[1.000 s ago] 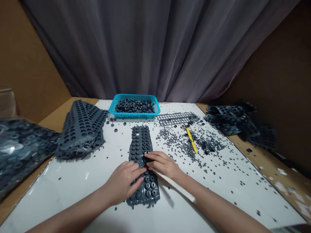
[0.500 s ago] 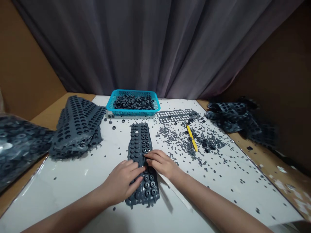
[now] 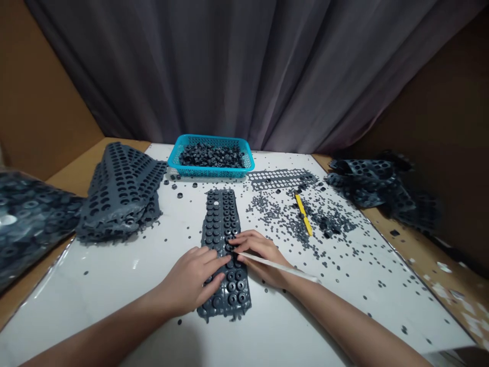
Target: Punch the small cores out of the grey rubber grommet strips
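Observation:
A dark grey rubber sheet (image 3: pixel 223 219) with rows of round raised pieces lies lengthwise in front of me. My left hand (image 3: pixel 196 278) rests on its left side, fingers apart, the index fingertip touching the middle of the sheet; nothing shows in its grasp. My right hand (image 3: pixel 263 257) is closed round a thin white stick (image 3: pixel 280 265), whose tip meets the sheet near my left index finger. The stick's far end points right, over my right wrist. Part of the sheet is hidden under my fingers.
A blue basket (image 3: pixel 212 172) of small dark pieces stands behind. Stacked perforated sheets (image 3: pixel 118 199) and a filled plastic bag (image 3: pixel 30 224) lie left. Rightward are a yellow cutter (image 3: pixel 303 214), scattered discs, a flat punched sheet (image 3: pixel 280 178) and crumpled sheets (image 3: pixel 367 178).
The white stick has swung up from below my right hand to lie across it, its tip now at the sheet. My right hand has turned slightly; my left hand has hardly moved.

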{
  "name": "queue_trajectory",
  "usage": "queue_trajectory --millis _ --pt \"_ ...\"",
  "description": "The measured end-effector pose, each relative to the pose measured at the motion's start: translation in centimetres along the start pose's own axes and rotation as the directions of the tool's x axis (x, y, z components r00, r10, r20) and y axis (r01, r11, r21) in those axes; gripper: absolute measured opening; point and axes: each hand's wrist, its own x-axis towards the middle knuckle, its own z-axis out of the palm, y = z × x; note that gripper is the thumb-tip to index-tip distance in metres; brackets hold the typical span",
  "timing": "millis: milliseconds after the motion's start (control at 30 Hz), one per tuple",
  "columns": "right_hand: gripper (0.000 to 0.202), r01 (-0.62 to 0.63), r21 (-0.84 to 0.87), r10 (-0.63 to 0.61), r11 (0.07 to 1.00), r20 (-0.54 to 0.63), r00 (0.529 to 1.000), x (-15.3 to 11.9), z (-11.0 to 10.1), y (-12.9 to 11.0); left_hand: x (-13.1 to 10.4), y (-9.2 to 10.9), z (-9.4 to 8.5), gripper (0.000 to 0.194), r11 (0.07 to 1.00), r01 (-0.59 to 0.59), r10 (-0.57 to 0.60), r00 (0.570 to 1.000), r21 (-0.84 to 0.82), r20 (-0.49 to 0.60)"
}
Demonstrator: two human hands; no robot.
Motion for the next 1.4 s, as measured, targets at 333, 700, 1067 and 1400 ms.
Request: queue_trajectory --millis 333,700,1067,1400 --pt "0.007 0.115 -0.164 -0.110 0.980 0.040 0.993 -0.2 0.2 1.2 0.1 0.0 0.0 0.031 1.000 0.005 -0.005 1.000 -0.020 0.026" --pt "0.011 0.368 -0.552 -0.331 0.748 0.170 0.928 0.0 0.6 2.7 0.2 0.3 0.1 0.030 1.000 0.005 -0.005 1.000 -0.010 0.022" --pt "0.011 -0.056 -0.324 -0.048 0.944 -0.306 0.951 0.5 -1.2 0.9 0.0 0.2 0.0 0.033 0.998 -0.004 0.003 1.000 -0.060 -0.031" --pt "0.006 -0.008 0.043 0.009 0.999 -0.011 1.000 -0.4 0.1 -0.9 -0.2 -0.3 0.2 0.024 0.995 -0.080 0.068 0.985 -0.066 -0.160"
